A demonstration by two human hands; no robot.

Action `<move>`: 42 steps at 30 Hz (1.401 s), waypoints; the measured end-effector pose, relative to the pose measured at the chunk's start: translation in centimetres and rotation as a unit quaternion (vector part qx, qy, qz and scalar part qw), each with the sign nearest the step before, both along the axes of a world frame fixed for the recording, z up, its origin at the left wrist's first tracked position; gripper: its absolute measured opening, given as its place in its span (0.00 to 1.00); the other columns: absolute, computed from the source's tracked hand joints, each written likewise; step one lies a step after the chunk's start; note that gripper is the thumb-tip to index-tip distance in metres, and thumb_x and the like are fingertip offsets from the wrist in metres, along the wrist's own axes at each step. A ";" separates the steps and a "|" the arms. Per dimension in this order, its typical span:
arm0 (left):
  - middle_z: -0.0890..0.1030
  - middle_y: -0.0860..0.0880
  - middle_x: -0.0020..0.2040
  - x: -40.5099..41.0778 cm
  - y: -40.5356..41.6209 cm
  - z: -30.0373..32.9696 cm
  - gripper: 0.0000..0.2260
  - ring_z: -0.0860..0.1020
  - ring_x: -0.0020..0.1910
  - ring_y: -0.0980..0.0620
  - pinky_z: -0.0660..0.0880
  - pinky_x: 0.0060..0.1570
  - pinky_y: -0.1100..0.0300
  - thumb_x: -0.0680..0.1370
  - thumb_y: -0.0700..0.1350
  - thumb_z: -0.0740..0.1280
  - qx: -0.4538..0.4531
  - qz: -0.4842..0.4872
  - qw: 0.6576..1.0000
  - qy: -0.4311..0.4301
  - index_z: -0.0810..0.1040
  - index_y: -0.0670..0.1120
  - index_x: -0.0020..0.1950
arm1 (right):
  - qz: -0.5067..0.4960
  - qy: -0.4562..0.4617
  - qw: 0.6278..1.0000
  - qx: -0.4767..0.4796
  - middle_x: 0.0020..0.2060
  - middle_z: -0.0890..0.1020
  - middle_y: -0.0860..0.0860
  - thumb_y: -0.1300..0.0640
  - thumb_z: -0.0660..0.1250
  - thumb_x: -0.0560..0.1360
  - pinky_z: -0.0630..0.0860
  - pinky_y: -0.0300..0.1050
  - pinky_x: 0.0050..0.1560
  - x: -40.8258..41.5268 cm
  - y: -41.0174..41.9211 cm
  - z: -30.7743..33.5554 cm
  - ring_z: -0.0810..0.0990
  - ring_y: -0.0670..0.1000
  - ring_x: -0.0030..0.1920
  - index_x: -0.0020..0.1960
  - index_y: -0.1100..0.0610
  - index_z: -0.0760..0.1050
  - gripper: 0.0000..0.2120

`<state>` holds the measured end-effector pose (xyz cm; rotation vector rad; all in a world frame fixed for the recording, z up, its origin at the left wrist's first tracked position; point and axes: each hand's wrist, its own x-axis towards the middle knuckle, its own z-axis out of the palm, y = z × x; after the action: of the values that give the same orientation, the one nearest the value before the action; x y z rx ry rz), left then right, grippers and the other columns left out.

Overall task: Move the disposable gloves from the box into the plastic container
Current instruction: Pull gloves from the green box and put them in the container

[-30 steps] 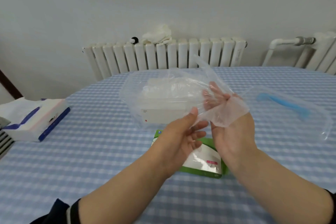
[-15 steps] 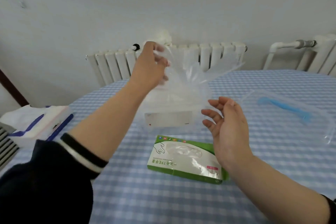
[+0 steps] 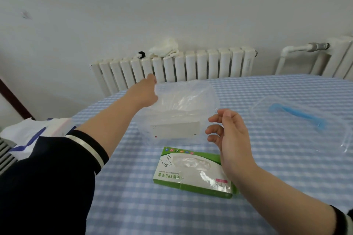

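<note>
The head view showed the left hand (image 3: 146,89) reaching over the far left rim of a clear, rectangular plastic container (image 3: 179,114), fingers hidden behind the wall, so whether they gripped anything could not be told. Thin, filmy disposable gloves (image 3: 183,101) lay crumpled inside the container, translucent and creased. The right hand (image 3: 227,137) hovered just beside its right wall, fingers apart and loosely bent, holding nothing. Nearer, a flat green-and-white cardboard box (image 3: 193,173) rested on the blue checked surface (image 3: 267,177). To the right lay a clear lid (image 3: 305,112) with a blue strip.
</note>
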<state>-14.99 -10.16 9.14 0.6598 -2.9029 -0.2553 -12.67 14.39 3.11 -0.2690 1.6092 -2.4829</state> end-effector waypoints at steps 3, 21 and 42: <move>0.62 0.42 0.69 0.5 0.2 -0.2 0.28 0.74 0.55 0.41 0.74 0.49 0.52 0.76 0.36 0.64 -0.085 -0.031 0.995 -0.035 0.59 0.46 0.74 | 0.011 0.004 1.000 0.022 0.40 0.80 0.50 0.56 0.55 0.83 0.73 0.37 0.30 0.0 -0.1 -0.2 0.77 0.46 0.32 0.51 0.54 0.73 0.08; 0.62 0.50 0.75 -1.7 4.6 -0.9 0.26 0.68 0.69 0.46 0.76 0.60 0.42 0.82 0.40 0.61 0.116 -0.138 0.912 -0.368 0.57 0.57 0.77 | 0.101 0.063 0.988 0.099 0.33 0.81 0.48 0.61 0.60 0.81 0.73 0.38 0.31 0.4 -0.4 -1.1 0.76 0.47 0.33 0.48 0.57 0.76 0.06; 0.74 0.61 0.45 10.7 8.5 -8.8 0.08 0.72 0.45 0.63 0.71 0.45 0.65 0.76 0.43 0.59 0.128 -0.270 0.906 0.300 0.76 0.46 0.49 | 0.267 0.306 0.777 0.481 0.49 0.76 0.40 0.43 0.74 0.69 0.71 0.38 0.50 -1.1 0.1 -2.3 0.74 0.41 0.46 0.47 0.40 0.76 0.10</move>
<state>-4.34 -1.65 0.34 -0.2046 -2.3875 -0.7610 -13.77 14.46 0.80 -1.2180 2.3396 -0.9596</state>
